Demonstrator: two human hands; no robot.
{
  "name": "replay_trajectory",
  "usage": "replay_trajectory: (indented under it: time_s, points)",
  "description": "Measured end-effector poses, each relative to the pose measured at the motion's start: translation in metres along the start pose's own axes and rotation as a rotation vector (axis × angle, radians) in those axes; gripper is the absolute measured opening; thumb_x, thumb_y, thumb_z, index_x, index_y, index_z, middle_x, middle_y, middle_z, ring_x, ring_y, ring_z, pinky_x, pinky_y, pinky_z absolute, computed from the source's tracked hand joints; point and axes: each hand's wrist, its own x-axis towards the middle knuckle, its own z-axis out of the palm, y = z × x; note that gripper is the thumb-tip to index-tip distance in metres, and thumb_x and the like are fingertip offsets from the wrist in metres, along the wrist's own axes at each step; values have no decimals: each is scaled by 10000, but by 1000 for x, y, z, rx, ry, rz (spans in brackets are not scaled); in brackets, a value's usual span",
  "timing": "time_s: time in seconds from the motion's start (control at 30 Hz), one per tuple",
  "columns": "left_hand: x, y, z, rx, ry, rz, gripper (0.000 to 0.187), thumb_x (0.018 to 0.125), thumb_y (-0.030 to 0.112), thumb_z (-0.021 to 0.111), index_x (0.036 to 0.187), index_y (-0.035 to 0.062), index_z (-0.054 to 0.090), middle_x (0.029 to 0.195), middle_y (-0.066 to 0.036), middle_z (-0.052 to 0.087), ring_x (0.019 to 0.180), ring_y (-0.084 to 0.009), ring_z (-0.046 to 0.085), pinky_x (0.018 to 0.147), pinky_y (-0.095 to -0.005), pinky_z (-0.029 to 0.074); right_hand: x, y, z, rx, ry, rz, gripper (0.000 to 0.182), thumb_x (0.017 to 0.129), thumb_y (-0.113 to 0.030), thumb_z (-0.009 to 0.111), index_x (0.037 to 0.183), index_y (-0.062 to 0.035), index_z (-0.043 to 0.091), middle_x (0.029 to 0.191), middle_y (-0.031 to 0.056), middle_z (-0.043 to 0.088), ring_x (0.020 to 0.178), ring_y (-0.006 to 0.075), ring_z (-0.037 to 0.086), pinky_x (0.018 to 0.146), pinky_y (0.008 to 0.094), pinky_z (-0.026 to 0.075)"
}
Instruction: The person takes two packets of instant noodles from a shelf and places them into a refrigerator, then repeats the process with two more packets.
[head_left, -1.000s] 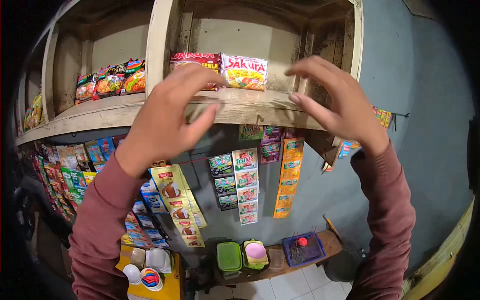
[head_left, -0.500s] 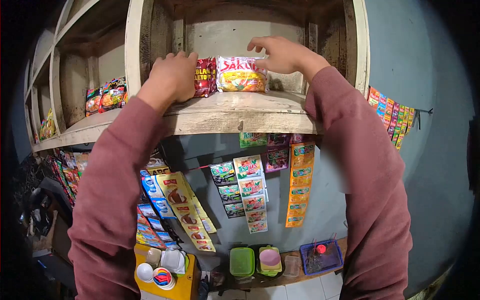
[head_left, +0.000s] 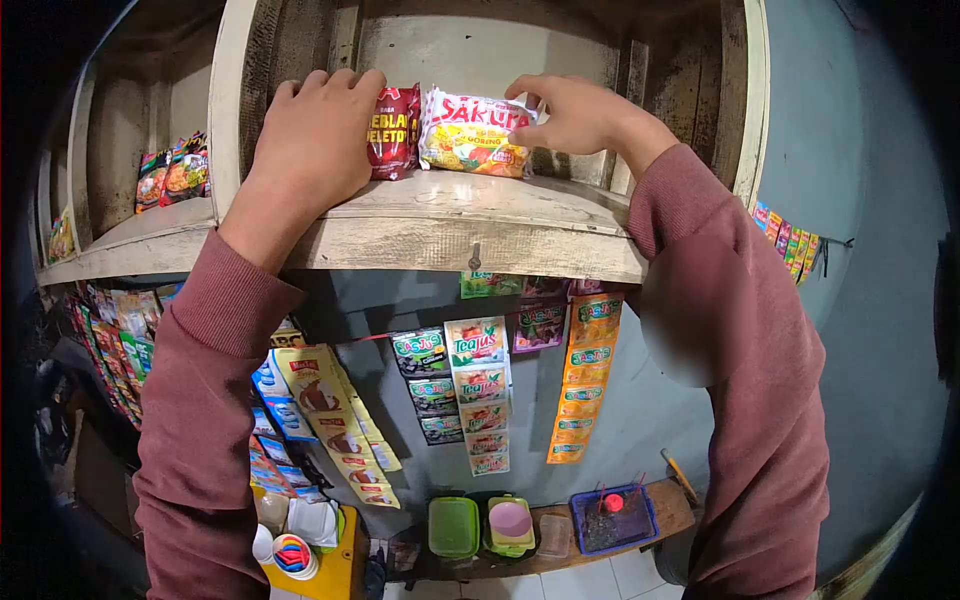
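Note:
On the wooden shelf point(head_left: 470, 205), dark red snack packets point(head_left: 393, 130) stand upright beside a white and yellow Sakura instant noodle packet point(head_left: 470, 135). My left hand point(head_left: 318, 140) curls around the left side of the red packets, hiding part of them. At the noodle packet's right edge is my right hand point(head_left: 580, 118), its thumb over the front and its fingers bent at the upper corner. The noodle packet leans slightly, its right side lower.
More noodle packets point(head_left: 172, 178) stand in the left compartment. Sachet strips point(head_left: 480, 390) hang below the shelf, with an orange strip point(head_left: 585, 380) to their right. Lower down are a green container point(head_left: 453, 527), a blue tray point(head_left: 615, 518) and a yellow surface point(head_left: 335, 560) with cups.
My right hand has closed in on the noodle packet's right edge, and the packet has tilted slightly. My left hand stays at the red packets. The view has moved closer to the shelf.

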Motion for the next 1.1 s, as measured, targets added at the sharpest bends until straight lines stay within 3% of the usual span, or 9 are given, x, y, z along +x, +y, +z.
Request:
replay_trajectory:
  time_s: [0.23,0.3,0.4,0.53,0.6,0.77,0.9,1.0,1.1]
  points:
    - [-2,0,-4,-17,64,-1,545,715,34,629,1243,112,516,1181,-111,568,1146,-310,536,1047,-492,357,1,-2,6,-128,124,7,672,763,-468,710,1291,-80,559,1116,201,652,1091,353,608,954,420,477]
    - [-3,0,-3,-28,55,3,552,714,43,634,1248,115,515,1186,-113,562,1152,-311,533,1062,-499,346,1,-4,4,18,118,-10,582,788,-373,733,1235,-34,578,984,203,659,959,352,646,842,401,502]
    - [-5,-3,3,-61,89,14,562,712,67,645,1255,122,512,1172,-119,564,1168,-314,526,1095,-506,315,-1,-11,7,11,100,21,571,786,-349,746,1231,-36,576,966,219,674,951,361,654,840,411,503]
    - [-2,1,-12,-88,31,14,618,675,130,711,1259,135,510,1162,-109,572,1189,-308,519,1127,-531,267,-4,-13,5,0,161,-58,525,795,-344,739,1181,-16,600,984,238,680,954,368,658,847,421,502]
    - [-2,3,-15,-91,-2,4,641,659,152,736,1258,141,509,1156,-103,577,1191,-304,520,1132,-542,256,-4,-12,-3,-4,23,25,608,746,-372,745,1249,-59,608,1149,195,658,1089,344,624,932,418,499]
    - [-3,1,-15,-126,129,97,592,634,194,784,1178,140,557,1109,-79,587,1150,-282,544,1144,-563,221,-10,-7,-7,31,125,18,555,740,-305,716,1233,-65,627,1135,201,663,1080,338,630,954,415,494]
    - [-1,6,-25,-172,148,59,542,662,202,790,1155,137,574,1088,-71,602,1103,-276,572,1144,-547,230,-15,-7,-10,46,247,29,549,730,-268,692,1237,-69,625,1114,213,667,1066,351,635,960,414,493]
    - [2,6,-25,-199,269,42,511,709,214,782,1158,131,552,1059,-75,619,1054,-282,596,1130,-518,260,-12,0,-8,97,378,-12,489,749,-221,712,1163,23,620,1037,256,667,974,375,659,866,394,517]
    - [4,3,-23,-230,437,44,471,746,218,766,1138,113,527,1034,-92,632,1036,-288,604,1067,-456,344,-8,4,-5,128,525,-73,449,758,-201,703,1137,25,619,1021,247,668,953,366,663,842,399,523]
